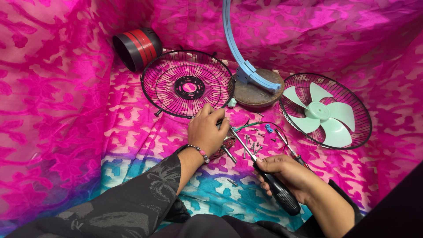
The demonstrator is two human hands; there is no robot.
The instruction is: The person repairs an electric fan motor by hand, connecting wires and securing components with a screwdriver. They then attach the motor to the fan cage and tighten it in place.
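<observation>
My right hand (291, 174) grips a screwdriver (264, 169) with a black handle; its metal shaft points up and left toward my left hand (206, 130). My left hand is closed over a small dark metal part (225, 145) on the cloth, with the screwdriver tip right beside its fingers. Several loose screws (252, 143) lie scattered just right of that hand.
A black wire fan guard (187, 83) lies behind my left hand. A second guard holds a pale green fan blade (319, 112) at right. A blue ring (240, 48) rises from a round brown base (257, 90). A black and red cylinder (136, 46) lies at back left. Pink patterned cloth covers everything.
</observation>
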